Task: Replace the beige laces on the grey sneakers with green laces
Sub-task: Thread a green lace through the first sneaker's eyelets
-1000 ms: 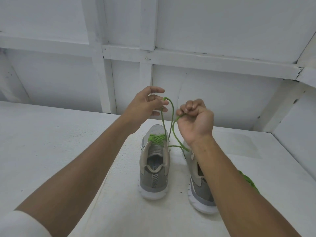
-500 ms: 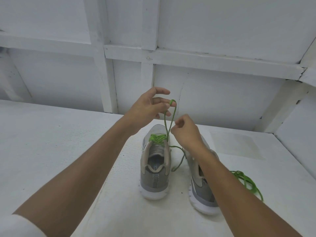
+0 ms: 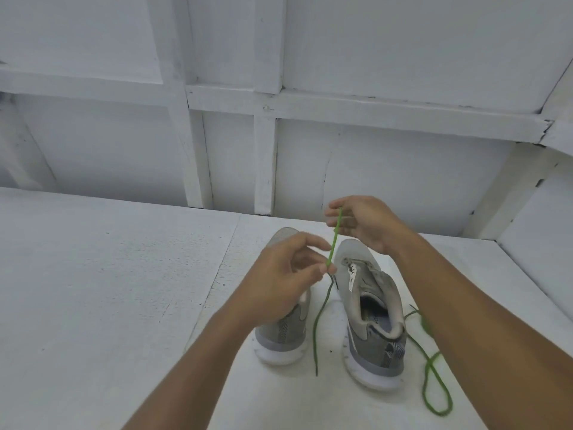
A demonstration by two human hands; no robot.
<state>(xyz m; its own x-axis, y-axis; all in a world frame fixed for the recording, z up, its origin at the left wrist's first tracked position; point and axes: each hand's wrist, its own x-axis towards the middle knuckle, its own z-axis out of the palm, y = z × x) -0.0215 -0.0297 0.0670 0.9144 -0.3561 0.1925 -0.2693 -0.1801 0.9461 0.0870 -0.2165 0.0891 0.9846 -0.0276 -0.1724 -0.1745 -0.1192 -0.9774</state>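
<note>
The left hand [image 3: 279,283] is raised over the left sneaker [image 3: 285,333], thumb and forefinger pressed together on a green lace [image 3: 334,240] and the other fingers curled loosely behind. This grip is judged to anchor the lower end so that the run above can be drawn straight. The left sneaker is largely covered by that hand, so whether it is laced cannot be told.

From the pinch the lace is stretched taut and nearly upright, above the gap between the two toes. Its tail is left to hang and trail on the surface between the heels.

The upper end is taken at the fingertips of the right hand [image 3: 369,225], held just above the right toe. Those fingers are only lightly bent and blurred, but a pinch is inferred from the tension in the lace.

The right sneaker [image 3: 376,342] is stood heel toward the wearer, its tongue exposed and no lace seen in its eyelets, apparently awaiting its turn. Just to its right a second green lace [image 3: 432,377] is laid in a loose loop within easy reach, partly hidden by the right forearm. No beige lace is seen.

The pair is set on a white, rough-painted table [image 3: 108,290]. Behind it, a white panelled wall [image 3: 387,178] is crossed by upright and horizontal battens [image 3: 265,162], and a slanted panel closes the right side.
</note>
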